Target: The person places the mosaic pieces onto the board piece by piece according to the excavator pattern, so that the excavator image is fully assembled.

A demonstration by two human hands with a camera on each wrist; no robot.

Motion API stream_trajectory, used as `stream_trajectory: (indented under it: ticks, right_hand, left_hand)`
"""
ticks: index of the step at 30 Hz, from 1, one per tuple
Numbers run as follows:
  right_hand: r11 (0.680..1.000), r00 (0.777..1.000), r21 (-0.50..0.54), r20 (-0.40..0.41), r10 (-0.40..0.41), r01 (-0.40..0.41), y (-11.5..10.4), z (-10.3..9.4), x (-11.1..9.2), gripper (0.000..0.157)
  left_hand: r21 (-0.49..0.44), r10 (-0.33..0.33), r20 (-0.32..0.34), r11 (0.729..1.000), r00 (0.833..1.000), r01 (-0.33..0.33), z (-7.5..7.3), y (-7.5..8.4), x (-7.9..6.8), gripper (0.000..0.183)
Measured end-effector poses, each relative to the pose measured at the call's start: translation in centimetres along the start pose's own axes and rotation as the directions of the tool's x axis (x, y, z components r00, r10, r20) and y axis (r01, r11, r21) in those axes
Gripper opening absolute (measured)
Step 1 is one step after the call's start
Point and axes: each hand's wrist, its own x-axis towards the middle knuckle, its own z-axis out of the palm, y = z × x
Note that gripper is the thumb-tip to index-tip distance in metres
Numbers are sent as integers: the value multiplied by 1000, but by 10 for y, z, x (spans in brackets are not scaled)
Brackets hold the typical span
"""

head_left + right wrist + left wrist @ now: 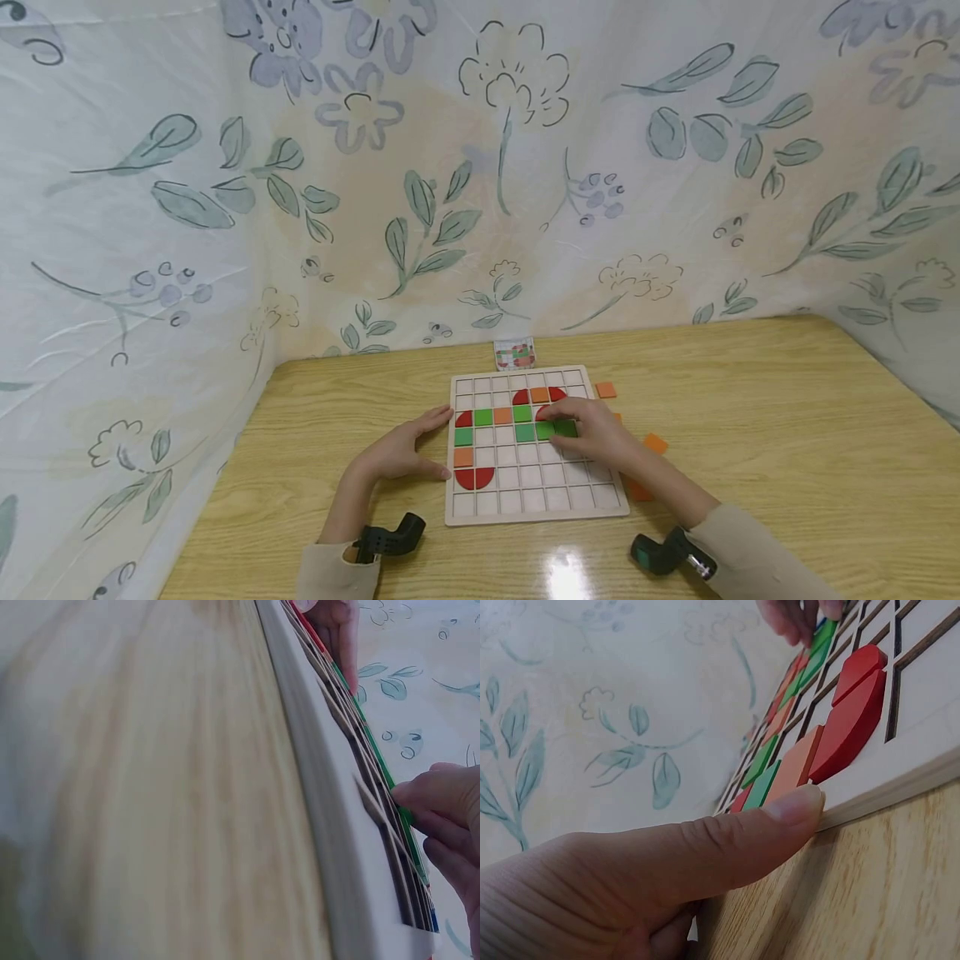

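A pale wooden grid board (538, 500) lies on the table, bearing red curved pieces (474, 478) and green and orange square tiles. My left hand (397, 450) rests at its left edge, the thumb and fingers spread. In the left wrist view, the thumb (727, 840) lies straight along the rim, beside an orange tile (795, 763). Over the right part of the board, my right hand (596, 433) pinches a green square tile (545, 431) at the grid with thumb and fingertips. The right wrist view shows those fingertips (409, 793) against a green edge; the hand partly hides nearby pieces.
A small printed pattern card (514, 354) stands behind the board. Loose orange tiles (606, 390) lie along its right side, some partly under the right forearm. Flowered cloth (420, 275) hangs behind the wooden table (337, 400).
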Motion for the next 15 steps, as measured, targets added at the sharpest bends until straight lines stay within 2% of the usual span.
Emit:
stream_trajectory:
  ticks: [15]
  right_hand:
    - [999,999,-16,-31,-32,32,1,2,0,29]
  left_hand:
    - [-12,-16,-2,1000,1000,16,0,-1,1,92]
